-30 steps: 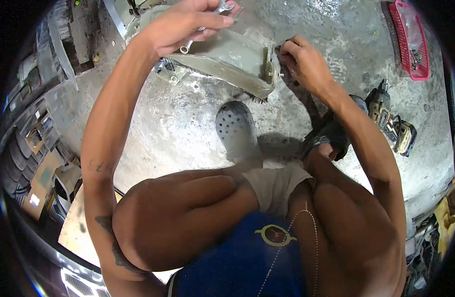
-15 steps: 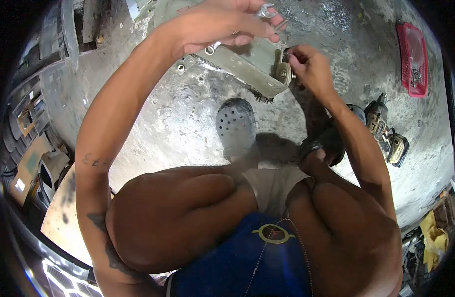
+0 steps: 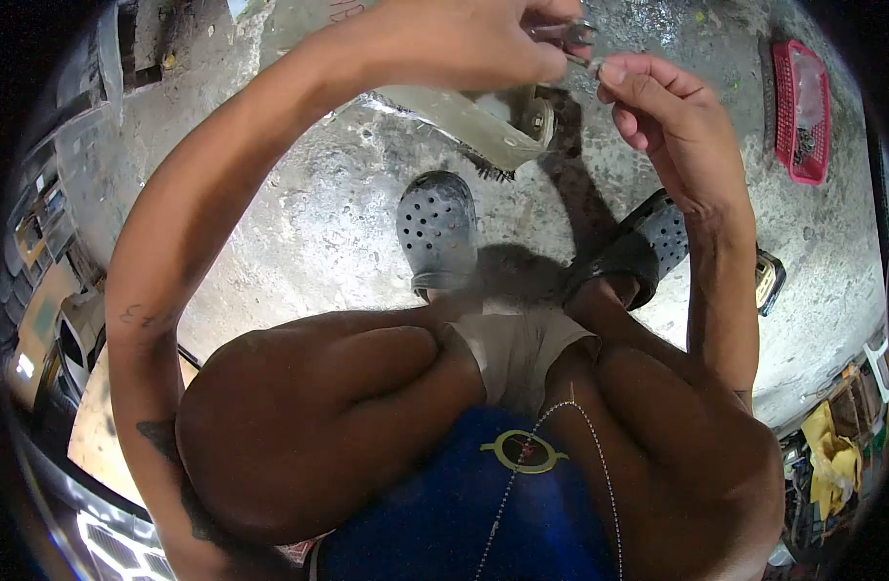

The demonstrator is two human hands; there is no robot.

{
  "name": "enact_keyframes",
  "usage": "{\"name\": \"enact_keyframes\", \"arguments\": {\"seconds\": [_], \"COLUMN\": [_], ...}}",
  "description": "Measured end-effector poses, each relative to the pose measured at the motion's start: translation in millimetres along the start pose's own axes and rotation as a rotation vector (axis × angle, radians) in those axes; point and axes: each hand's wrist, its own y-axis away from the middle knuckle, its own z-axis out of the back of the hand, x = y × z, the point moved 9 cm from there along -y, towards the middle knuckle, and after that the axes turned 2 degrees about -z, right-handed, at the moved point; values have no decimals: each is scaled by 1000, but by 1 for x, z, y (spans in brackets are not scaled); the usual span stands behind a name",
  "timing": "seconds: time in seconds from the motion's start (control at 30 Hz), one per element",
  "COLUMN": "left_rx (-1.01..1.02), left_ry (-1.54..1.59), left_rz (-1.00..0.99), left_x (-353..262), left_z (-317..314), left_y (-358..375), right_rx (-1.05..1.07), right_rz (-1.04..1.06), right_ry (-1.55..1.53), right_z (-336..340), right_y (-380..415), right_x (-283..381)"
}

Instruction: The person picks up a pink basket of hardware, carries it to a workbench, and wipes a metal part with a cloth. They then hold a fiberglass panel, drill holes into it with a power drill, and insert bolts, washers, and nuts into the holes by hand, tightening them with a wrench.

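Note:
My left hand (image 3: 473,44) is at the top centre, its fingers closed round a wrench (image 3: 572,33) whose open end points right. Close to its right, my right hand (image 3: 672,102) pinches a small metal piece (image 3: 596,68) between thumb and forefinger; the piece looks like a bolt or nut, too small to tell. Below my left hand lies a greenish-grey metal part (image 3: 464,126) on the floor, with a round fitting (image 3: 536,118) at its right end and dark bristles along its lower edge.
A pink basket (image 3: 802,111) with small metal pieces stands at the upper right. A power tool's battery end (image 3: 769,283) shows beyond my right forearm. My clogs (image 3: 436,225) rest on the concrete floor, and a yellow cloth (image 3: 831,460) lies at the lower right.
My right hand has left the round fitting and moved up and right, beside the wrench, with a small piece in its fingertips. My left hand has turned, its fingers now more closed.

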Motion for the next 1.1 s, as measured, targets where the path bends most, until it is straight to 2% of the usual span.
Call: {"name": "enact_keyframes", "arguments": {"seconds": [0.13,0.27,0.33,0.37,0.43,0.53,0.6,0.67,0.9,0.97,1.1], "left_rx": [34,56,62,64,69,81,89,97,128,137,153], "left_ry": [-2,1,0,1,3,4,5,10,19,22,35], "left_rz": [-4,2,4,5,5,6,5,4,6,9,26], "left_x": [-2,-4,-4,-4,-5,-5,-6,-6,-9,-9,-9], "left_z": [-4,-6,-5,-6,-6,-8,-9,-10,-11,-13,-15], "left_y": [3,6,8,7,8,7,8,9,11,12,11], "right_rx": [89,61,-186,-186,-210,-161,-220,-155,-106,-11,9], "right_rz": [-87,-52,205,204,418,482,481,716,856,908,888], "right_ry": [-57,-24,173,175,260,373,400,446,488,570,570], "right_z": [-2,-4,8,6,2,-7,-5,-10,-14,-27,-24], "right_y": [0,7,20,23,33,34,34,38,46,48,50], "right_x": [-4,0,28,28,46,46,43,53,56,63,61]}}
